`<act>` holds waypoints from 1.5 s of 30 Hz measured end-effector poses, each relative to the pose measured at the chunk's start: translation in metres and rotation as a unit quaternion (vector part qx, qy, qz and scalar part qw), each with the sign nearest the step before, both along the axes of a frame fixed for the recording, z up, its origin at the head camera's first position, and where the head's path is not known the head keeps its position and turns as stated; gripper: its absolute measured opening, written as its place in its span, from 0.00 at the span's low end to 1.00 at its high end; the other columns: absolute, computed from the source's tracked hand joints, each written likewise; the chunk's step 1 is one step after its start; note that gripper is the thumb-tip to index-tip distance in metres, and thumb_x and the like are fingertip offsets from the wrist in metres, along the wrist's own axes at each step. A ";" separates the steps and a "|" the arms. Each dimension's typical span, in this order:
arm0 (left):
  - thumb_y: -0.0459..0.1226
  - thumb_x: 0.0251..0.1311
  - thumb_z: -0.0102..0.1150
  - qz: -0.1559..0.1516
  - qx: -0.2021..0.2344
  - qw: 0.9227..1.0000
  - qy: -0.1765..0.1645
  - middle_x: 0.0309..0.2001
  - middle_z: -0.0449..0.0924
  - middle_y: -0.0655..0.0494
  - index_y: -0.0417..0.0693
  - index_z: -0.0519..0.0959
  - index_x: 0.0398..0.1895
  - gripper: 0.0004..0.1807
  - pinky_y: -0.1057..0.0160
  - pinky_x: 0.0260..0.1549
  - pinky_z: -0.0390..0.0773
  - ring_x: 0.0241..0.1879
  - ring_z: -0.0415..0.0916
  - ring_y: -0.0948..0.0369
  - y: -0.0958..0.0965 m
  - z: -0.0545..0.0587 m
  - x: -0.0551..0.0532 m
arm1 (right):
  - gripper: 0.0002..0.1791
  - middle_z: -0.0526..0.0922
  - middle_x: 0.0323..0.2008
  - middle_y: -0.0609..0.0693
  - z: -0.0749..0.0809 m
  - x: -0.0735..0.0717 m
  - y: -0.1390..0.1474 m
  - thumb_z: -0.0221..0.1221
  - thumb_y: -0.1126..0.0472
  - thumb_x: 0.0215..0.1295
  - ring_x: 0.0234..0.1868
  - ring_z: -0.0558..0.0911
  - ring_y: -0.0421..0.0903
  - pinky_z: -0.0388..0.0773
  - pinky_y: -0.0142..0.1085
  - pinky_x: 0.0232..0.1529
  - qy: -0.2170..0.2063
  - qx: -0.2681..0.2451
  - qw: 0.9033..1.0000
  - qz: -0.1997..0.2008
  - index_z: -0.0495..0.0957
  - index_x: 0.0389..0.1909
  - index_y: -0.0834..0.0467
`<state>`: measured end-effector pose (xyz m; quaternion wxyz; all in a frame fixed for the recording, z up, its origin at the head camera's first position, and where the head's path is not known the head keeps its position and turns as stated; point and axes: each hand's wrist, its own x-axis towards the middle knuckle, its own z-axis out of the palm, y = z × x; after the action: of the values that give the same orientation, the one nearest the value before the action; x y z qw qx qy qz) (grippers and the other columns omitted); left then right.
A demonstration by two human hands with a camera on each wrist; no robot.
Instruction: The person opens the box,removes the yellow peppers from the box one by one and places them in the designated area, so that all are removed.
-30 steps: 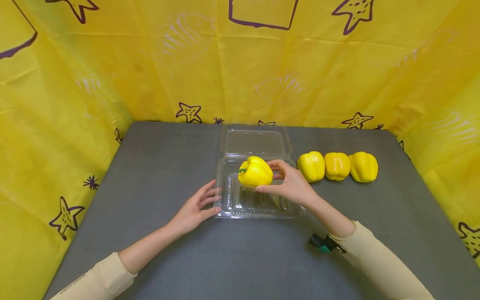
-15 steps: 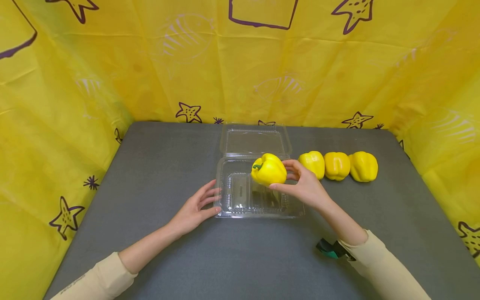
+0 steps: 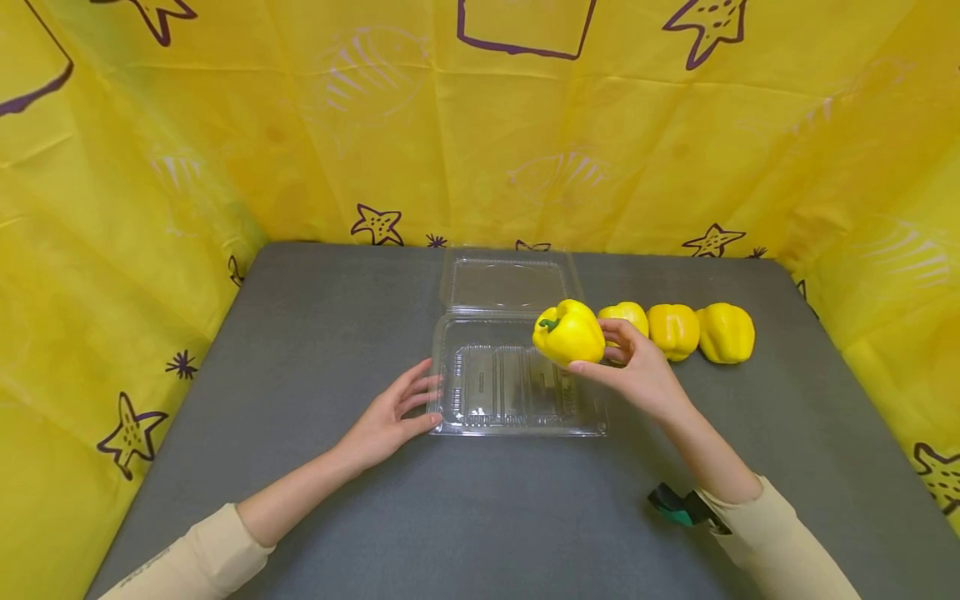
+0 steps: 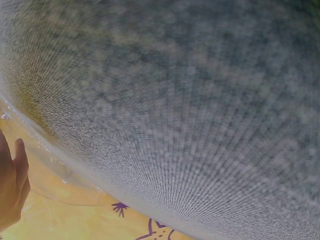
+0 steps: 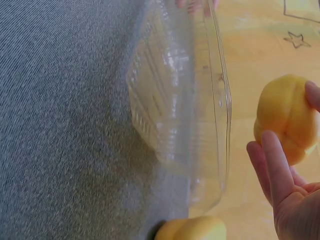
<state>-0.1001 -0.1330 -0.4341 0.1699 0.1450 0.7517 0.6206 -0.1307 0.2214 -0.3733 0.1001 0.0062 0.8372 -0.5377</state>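
Note:
A yellow bell pepper (image 3: 570, 335) with a green stem is gripped by my right hand (image 3: 637, 371), thumb below and fingers behind it. It is held up over the right end of a clear plastic clamshell box (image 3: 517, 429), whose lid (image 3: 510, 283) lies folded back. The right wrist view shows the same bell pepper (image 5: 285, 117) above the box's rim, between thumb and fingertips. My left hand (image 3: 390, 417) rests against the box's left side with its fingers fairly straight. In the left wrist view only part of that hand (image 4: 12, 185) shows at the edge.
To the right of the box, three yellow bell peppers stand in a row: one partly hidden behind my right hand (image 3: 622, 315), a middle pepper (image 3: 673, 332) and an end pepper (image 3: 726, 333). A yellow printed cloth (image 3: 480, 150) encloses the grey table (image 3: 480, 508) behind and at the sides.
My right hand has carried the bell pepper to the right, from over the box's middle to its right end, and slightly farther back. My left hand has stayed at the box's left side.

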 end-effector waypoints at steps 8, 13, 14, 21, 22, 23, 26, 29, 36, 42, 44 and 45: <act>0.33 0.62 0.63 0.001 -0.002 1.000 -0.002 0.69 0.63 0.40 0.44 0.50 0.76 0.43 0.50 0.60 0.71 0.65 0.66 0.47 -0.001 -0.001 0.001 | 0.42 0.71 0.64 0.55 0.001 0.004 0.012 0.70 0.49 0.56 0.58 0.77 0.52 0.78 0.27 0.44 0.001 -0.011 1.000 -0.027 0.62 0.68 0.59; 0.33 0.62 0.63 0.001 -0.001 1.000 -0.002 0.69 0.63 0.40 0.44 0.50 0.76 0.43 0.51 0.59 0.71 0.65 0.66 0.47 -0.001 -0.001 0.000 | 0.43 0.70 0.65 0.56 0.000 0.007 0.023 0.69 0.48 0.58 0.59 0.76 0.52 0.76 0.24 0.45 0.002 0.006 0.999 -0.051 0.60 0.69 0.59; 0.33 0.62 0.63 0.001 -0.001 1.000 -0.003 0.69 0.63 0.40 0.44 0.50 0.76 0.43 0.52 0.59 0.71 0.65 0.66 0.47 -0.001 -0.001 0.000 | 0.44 0.69 0.65 0.57 0.000 0.007 0.025 0.69 0.48 0.58 0.59 0.75 0.52 0.75 0.23 0.45 0.001 0.012 0.998 -0.055 0.60 0.70 0.59; 0.32 0.62 0.63 0.002 0.003 1.000 -0.002 0.69 0.63 0.40 0.43 0.50 0.76 0.43 0.55 0.58 0.72 0.65 0.66 0.47 -0.001 -0.001 0.000 | 0.42 0.70 0.64 0.58 -0.004 0.012 0.042 0.67 0.50 0.61 0.50 0.78 0.38 0.74 0.21 0.45 0.016 0.011 0.996 -0.083 0.59 0.70 0.62; 0.32 0.62 0.63 0.002 0.003 1.000 -0.002 0.69 0.63 0.40 0.43 0.50 0.76 0.43 0.56 0.58 0.72 0.65 0.66 0.47 -0.001 -0.001 0.000 | 0.41 0.71 0.62 0.57 -0.005 0.012 0.044 0.67 0.51 0.61 0.48 0.78 0.35 0.75 0.21 0.44 0.021 0.004 0.996 -0.088 0.60 0.69 0.62; 0.32 0.62 0.63 0.003 0.003 1.000 -0.002 0.69 0.63 0.39 0.43 0.50 0.76 0.43 0.55 0.58 0.72 0.65 0.66 0.47 -0.001 -0.001 0.000 | 0.41 0.71 0.60 0.55 -0.006 0.012 0.047 0.67 0.52 0.61 0.47 0.78 0.33 0.75 0.21 0.44 0.026 -0.001 0.995 -0.093 0.60 0.69 0.62; 0.32 0.62 0.63 0.002 0.002 1.000 -0.002 0.69 0.63 0.39 0.43 0.50 0.76 0.43 0.52 0.59 0.72 0.65 0.66 0.46 0.000 -0.001 0.001 | 0.39 0.72 0.58 0.51 -0.009 0.014 0.055 0.67 0.54 0.61 0.45 0.78 0.30 0.75 0.21 0.44 0.033 -0.010 0.994 -0.106 0.60 0.68 0.63; 0.32 0.62 0.63 0.002 0.002 1.000 -0.001 0.69 0.63 0.39 0.43 0.50 0.76 0.43 0.49 0.59 0.71 0.65 0.66 0.46 0.000 -0.001 0.001 | 0.39 0.72 0.56 0.48 -0.011 0.017 0.063 0.67 0.53 0.62 0.46 0.79 0.30 0.75 0.21 0.44 0.033 -0.015 0.993 -0.115 0.60 0.67 0.63; 0.32 0.62 0.63 0.002 0.004 1.000 0.001 0.68 0.64 0.39 0.43 0.50 0.76 0.43 0.49 0.59 0.70 0.65 0.66 0.46 0.000 -0.001 0.001 | 0.31 0.75 0.48 0.38 -0.013 0.020 0.080 0.67 0.59 0.61 0.44 0.79 0.29 0.76 0.20 0.42 0.039 -0.064 0.987 -0.145 0.63 0.62 0.57; 0.32 0.61 0.63 0.003 0.006 1.000 0.001 0.68 0.64 0.39 0.43 0.50 0.76 0.43 0.47 0.60 0.70 0.65 0.66 0.46 0.001 0.000 0.000 | 0.29 0.77 0.46 0.38 -0.013 0.023 0.093 0.67 0.66 0.60 0.41 0.82 0.30 0.80 0.23 0.37 0.045 -0.159 0.970 -0.176 0.65 0.58 0.54; 0.32 0.61 0.63 0.003 0.006 1.000 0.000 0.68 0.64 0.39 0.43 0.50 0.76 0.44 0.46 0.60 0.69 0.65 0.67 0.46 0.001 0.001 0.000 | 0.29 0.76 0.46 0.40 -0.012 0.024 0.097 0.67 0.67 0.60 0.40 0.82 0.31 0.80 0.24 0.37 0.046 -0.174 0.966 -0.186 0.64 0.59 0.55; 0.32 0.61 0.63 0.003 0.006 1.000 0.000 0.68 0.64 0.39 0.43 0.50 0.76 0.44 0.46 0.60 0.69 0.65 0.66 0.46 0.001 0.000 0.000 | 0.29 0.76 0.46 0.40 -0.012 0.024 0.099 0.67 0.67 0.60 0.40 0.82 0.31 0.80 0.25 0.37 0.047 -0.177 0.965 -0.190 0.64 0.59 0.55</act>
<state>-0.0999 -0.1324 -0.4338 0.1669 0.1441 0.7484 0.6255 -0.1062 0.3204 -0.3853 -0.0440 0.1219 0.7157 -0.6863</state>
